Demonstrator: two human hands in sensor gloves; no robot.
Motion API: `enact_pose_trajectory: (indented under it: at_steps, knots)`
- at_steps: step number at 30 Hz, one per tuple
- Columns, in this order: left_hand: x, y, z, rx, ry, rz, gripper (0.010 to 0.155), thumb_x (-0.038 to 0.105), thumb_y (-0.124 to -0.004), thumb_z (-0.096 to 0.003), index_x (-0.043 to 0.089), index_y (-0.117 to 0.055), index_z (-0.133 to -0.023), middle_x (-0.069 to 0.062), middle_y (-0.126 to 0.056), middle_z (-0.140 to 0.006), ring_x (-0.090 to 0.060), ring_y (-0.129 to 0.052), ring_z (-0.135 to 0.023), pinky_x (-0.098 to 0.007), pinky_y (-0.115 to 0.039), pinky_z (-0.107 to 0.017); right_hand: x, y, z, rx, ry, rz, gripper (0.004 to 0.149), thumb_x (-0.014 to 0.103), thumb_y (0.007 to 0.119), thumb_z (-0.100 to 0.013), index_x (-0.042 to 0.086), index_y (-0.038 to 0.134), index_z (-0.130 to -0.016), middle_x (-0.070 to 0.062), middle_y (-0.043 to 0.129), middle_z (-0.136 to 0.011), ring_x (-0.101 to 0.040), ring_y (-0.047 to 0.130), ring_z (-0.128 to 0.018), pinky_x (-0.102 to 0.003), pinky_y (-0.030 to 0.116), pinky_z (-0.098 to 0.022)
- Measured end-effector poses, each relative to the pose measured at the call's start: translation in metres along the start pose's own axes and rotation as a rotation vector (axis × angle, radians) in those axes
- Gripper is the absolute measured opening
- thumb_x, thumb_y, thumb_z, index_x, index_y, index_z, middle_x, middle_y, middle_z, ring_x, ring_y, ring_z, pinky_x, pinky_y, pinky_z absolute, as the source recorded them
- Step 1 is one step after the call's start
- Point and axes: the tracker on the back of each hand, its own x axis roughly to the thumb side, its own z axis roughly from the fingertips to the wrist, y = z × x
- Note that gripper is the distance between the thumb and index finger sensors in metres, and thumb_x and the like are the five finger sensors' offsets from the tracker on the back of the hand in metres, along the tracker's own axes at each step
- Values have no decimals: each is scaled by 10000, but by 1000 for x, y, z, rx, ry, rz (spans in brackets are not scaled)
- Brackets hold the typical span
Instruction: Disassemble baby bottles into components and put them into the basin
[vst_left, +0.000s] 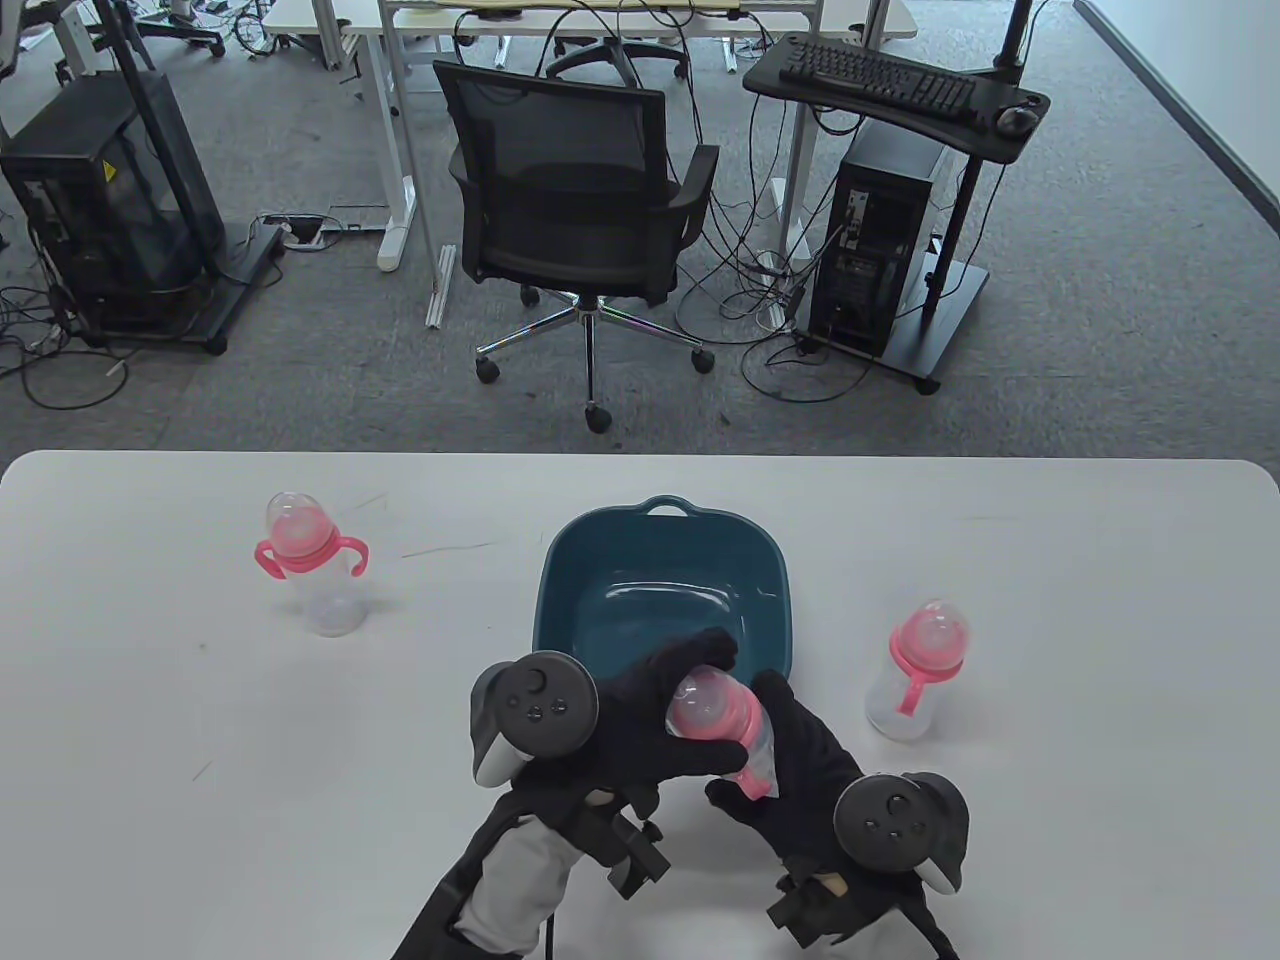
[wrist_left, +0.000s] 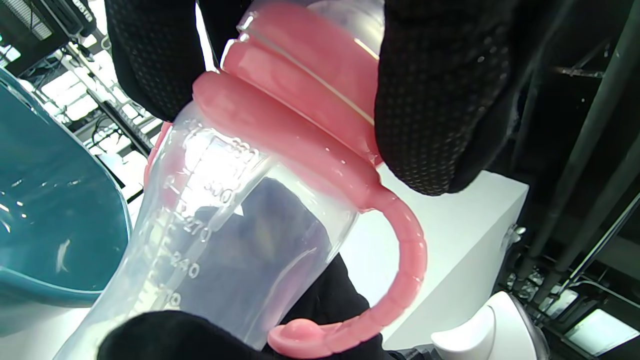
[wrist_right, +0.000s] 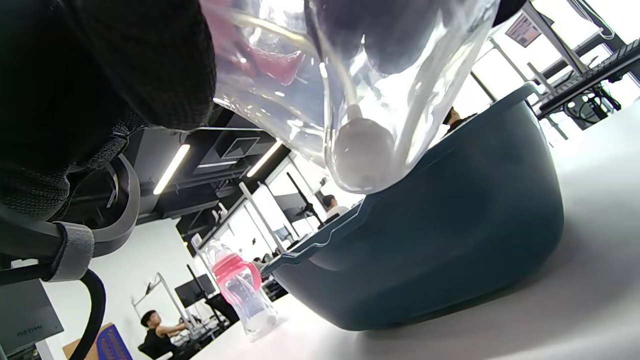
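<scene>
Here, clear pink-collared baby bottle (vst_left: 722, 722), tilted, gripped by left hand (vst_left: 640, 725) and right hand (vst_left: 800, 770)

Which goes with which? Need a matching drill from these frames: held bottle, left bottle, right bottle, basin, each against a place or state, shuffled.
Things:
1. held bottle
2. left bottle
3. right bottle
4. basin

Places or states:
A. stands alone on the table's left side, both pink handles showing
B. teal, at the table's middle, no bottle parts in it
C. stands just right of the basin
D. off the table, left hand gripping its pink collar, right hand round its clear body

Pairs: 1-D, 2-A, 3-C, 4-B
</scene>
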Motion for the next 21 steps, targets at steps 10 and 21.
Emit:
enact_pose_trajectory:
  at_steps: [10,21]
  knots:
    - [-6,2,2,54,-8,38,819,454,-1014,-334,400,-560,-1013,57,-631,-1062,-280,-790,-1005,-577,-730,-657,0,0,-1,12,21,-40,945,418,892,-476,93,271,-1110,-196,536,-1059,-484,622,-917,-671,532,-647]
    - [-33,31,14,294,138,46,836,419,-954,-404,439,-418,-1046,100,-479,-1119,-252,-618,-1109,-568,-535,-769,-14,-12,-2,-30,103,-31,946,427,889,-484,72,273,-1108,-210,544,-1048,-489,637,-897,-673,554,-629]
